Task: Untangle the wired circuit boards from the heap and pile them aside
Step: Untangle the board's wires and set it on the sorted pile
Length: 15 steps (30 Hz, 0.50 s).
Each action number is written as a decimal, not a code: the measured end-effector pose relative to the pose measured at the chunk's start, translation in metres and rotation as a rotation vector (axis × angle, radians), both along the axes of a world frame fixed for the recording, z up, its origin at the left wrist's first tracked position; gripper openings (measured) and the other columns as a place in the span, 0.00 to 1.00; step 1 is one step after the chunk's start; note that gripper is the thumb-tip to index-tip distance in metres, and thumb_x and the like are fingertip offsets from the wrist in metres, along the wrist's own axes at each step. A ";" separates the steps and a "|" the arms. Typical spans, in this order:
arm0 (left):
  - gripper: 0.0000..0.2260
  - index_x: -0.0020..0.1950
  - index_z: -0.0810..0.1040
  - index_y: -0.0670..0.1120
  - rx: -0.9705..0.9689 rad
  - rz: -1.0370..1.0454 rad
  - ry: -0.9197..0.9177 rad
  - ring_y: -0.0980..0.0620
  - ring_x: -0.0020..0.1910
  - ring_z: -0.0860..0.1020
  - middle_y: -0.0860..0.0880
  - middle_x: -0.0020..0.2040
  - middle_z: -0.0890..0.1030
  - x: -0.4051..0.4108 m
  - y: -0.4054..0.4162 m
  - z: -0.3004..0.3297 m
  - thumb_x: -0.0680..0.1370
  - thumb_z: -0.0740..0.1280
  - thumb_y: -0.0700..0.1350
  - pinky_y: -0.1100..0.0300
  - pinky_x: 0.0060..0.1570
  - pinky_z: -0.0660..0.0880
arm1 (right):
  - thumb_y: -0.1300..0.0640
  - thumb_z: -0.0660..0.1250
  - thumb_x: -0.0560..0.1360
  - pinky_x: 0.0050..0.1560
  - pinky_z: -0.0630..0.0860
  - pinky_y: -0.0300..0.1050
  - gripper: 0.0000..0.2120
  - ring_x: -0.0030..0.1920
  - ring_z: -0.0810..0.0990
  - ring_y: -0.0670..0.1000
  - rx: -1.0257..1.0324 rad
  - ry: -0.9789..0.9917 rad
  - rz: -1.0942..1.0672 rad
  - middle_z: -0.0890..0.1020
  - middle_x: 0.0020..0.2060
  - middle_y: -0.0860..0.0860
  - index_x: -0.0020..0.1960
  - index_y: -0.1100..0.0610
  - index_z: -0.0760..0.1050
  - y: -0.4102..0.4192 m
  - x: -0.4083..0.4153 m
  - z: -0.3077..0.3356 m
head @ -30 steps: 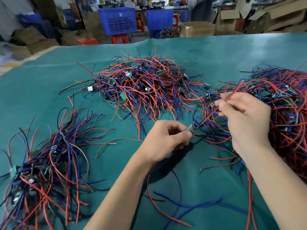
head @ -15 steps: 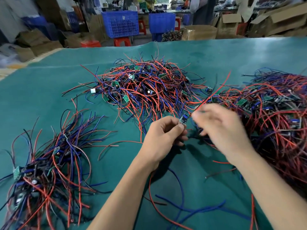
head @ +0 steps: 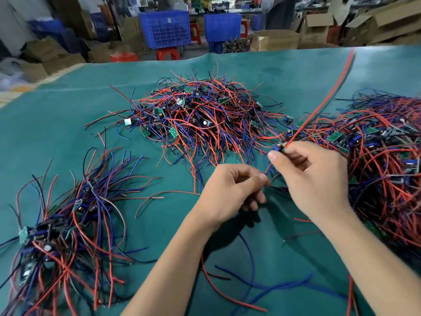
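A tangled heap (head: 200,119) of red, blue and black wires with small green circuit boards lies mid-table. A second heap (head: 382,156) spreads along the right edge. A sorted bundle (head: 63,224) of wired boards lies at the left. My right hand (head: 312,179) pinches a small circuit board (head: 279,148) between thumb and fingers; its long red wire (head: 323,96) rises steeply toward the far right. My left hand (head: 232,195) sits just below and left of it, fingers curled, thumb and forefinger pinching the board's blue and red wires (head: 268,169).
The green table cover (head: 57,115) runs to a far edge. Beyond it stand blue crates (head: 165,28), red stools and cardboard boxes (head: 275,39). Loose blue and red wires (head: 262,286) lie on the cover between my forearms.
The board has passed from my left hand's pinch to my right hand. The red wire has come free of the right heap and now sticks up. My left hand has dropped to the lower wires.
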<state>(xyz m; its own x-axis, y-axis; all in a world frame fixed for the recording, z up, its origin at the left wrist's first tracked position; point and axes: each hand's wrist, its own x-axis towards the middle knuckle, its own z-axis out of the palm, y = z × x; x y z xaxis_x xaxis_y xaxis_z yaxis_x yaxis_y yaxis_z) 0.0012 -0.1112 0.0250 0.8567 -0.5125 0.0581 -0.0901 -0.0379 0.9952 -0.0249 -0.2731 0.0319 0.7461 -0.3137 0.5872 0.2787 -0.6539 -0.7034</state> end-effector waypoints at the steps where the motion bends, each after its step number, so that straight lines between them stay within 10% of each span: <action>1: 0.08 0.44 0.81 0.42 -0.002 -0.009 0.000 0.56 0.23 0.74 0.49 0.29 0.80 0.000 0.000 0.000 0.82 0.65 0.39 0.67 0.24 0.69 | 0.49 0.72 0.74 0.40 0.75 0.47 0.14 0.33 0.78 0.48 0.006 -0.019 -0.028 0.81 0.31 0.48 0.35 0.58 0.78 -0.004 0.001 0.001; 15: 0.07 0.43 0.80 0.40 0.215 -0.054 -0.070 0.52 0.28 0.79 0.47 0.33 0.82 -0.002 -0.005 -0.013 0.80 0.65 0.37 0.65 0.30 0.74 | 0.37 0.67 0.70 0.39 0.69 0.50 0.14 0.35 0.73 0.48 0.556 -0.234 -0.281 0.76 0.34 0.45 0.37 0.47 0.73 -0.030 -0.018 0.058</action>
